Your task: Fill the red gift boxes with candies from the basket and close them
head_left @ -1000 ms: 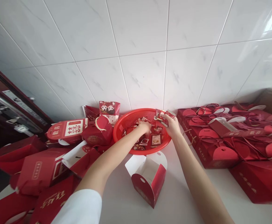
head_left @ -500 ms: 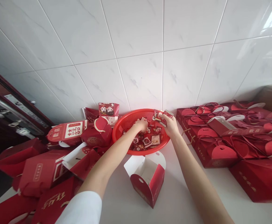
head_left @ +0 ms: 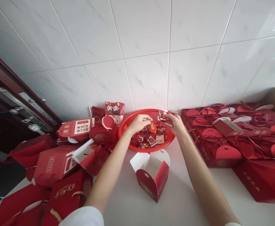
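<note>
Now lifts orange packet off pile in red basket, pinched in closed fingertips of left hand; still clamps red packets in right hand at rim, so has both hands loaded.

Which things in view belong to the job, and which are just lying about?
In the job:
orange packet in the left hand
packets in the right hand
red basket
open box in front, probably

Apparently lying about:
red boxes at left
red boxes at right
</note>
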`<state>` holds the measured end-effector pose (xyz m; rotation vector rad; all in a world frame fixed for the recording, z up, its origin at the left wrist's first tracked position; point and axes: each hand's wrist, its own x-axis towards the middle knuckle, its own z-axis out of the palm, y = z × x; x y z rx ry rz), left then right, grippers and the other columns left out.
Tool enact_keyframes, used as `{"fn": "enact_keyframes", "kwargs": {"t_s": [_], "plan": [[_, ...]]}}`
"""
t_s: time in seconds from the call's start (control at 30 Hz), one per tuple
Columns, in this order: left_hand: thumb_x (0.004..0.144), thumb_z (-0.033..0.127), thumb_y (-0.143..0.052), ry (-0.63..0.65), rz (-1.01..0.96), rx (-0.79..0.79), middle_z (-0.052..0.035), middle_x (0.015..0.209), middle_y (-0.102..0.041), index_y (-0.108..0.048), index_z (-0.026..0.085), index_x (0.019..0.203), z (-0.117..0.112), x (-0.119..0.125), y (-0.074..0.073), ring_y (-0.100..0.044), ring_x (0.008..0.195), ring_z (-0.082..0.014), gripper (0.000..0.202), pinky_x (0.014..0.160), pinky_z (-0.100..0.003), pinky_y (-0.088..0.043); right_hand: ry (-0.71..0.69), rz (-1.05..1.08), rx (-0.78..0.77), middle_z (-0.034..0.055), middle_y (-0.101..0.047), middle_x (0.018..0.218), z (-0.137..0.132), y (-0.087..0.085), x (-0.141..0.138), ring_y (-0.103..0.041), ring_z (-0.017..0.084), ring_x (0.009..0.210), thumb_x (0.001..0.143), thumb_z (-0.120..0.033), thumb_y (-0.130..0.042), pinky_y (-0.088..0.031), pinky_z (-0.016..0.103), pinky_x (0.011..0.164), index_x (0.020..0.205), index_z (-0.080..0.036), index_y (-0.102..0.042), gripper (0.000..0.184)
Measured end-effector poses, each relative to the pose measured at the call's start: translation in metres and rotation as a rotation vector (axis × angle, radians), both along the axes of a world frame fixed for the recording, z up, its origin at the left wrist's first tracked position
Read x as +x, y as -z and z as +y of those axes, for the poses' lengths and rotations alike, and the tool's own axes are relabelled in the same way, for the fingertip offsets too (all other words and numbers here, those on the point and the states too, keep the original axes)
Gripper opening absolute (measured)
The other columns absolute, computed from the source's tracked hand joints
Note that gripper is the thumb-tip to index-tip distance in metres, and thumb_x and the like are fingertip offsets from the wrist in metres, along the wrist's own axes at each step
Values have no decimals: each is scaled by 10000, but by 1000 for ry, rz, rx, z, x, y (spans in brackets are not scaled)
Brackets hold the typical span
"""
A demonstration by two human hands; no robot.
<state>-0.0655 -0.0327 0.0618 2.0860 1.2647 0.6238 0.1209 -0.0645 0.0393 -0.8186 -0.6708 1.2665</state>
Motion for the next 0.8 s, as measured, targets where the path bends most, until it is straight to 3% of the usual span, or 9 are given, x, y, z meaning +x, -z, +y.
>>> {"fn": "enact_keyframes", "kwargs": {"t_s": [0.1,0.17,0.3,0.43,0.5,0.57,0.67,0.8], "plan": [[825,259,-571,55,-169,-30,-41,895,-731,-692,157,921,-29,-14,-3,-660,794,-157,185,731,-264,-498,-63,-115,12,-10,-675,708,-13,-13,3,-651,155,698,559,-264,-809,-596,281,647,676,-187,-646,216],[834,280,-584,126,-177,-82,-40,865,-732,-702,156,949,-49,-22,-7,-660,773,-160,206,723,-272,-499,-133,-188,71,-8,-677,733,-25,-22,2,-649,153,704,588,-280,-808,-580,273,636,708,-186,-662,211],[842,298,-615,239,1,-110,-52,1000,-758,-720,185,1056,-87,-36,-19,-686,925,-197,264,803,-283,-509,-281,-372,169,3,-701,779,-53,-37,-1,-657,152,717,657,-291,-789,-533,244,618,779,-180,-688,193],[872,342,-567,180,296,-39,-24,931,-761,-760,212,945,-116,-47,-29,-680,854,-205,244,753,-273,-482,-426,-547,247,21,-715,820,-80,-50,-4,-666,172,759,714,-268,-752,-546,275,679,847,-163,-712,174],[866,407,-574,158,452,-91,-23,883,-750,-767,226,934,-126,-51,-30,-672,814,-215,273,704,-273,-465,-489,-657,288,35,-721,893,-90,-52,-5,-672,184,780,730,-260,-746,-551,287,686,893,-162,-727,191],[827,479,-621,146,554,-152,-30,959,-742,-759,248,1043,-132,-54,-29,-670,873,-236,345,711,-276,-463,-537,-798,333,34,-720,933,-96,-52,-6,-674,196,789,737,-268,-750,-553,295,673,950,-180,-739,231],[763,554,-686,156,585,-191,-49,1137,-699,-669,275,1274,-138,-58,-27,-650,1003,-259,583,791,-289,-473,-578,-1013,433,20,-724,904,-100,-45,-10,-671,207,804,743,-286,-762,-542,296,693,977,-205,-746,248],[653,574,-782,223,612,-204,-53,1181,-675,-577,294,1390,-140,-64,-27,-605,1116,-285,815,872,-297,-470,-708,-1214,451,7,-732,886,-103,-38,-21,-660,183,780,799,-228,-694,-497,264,673,948,-211,-734,156]]}}
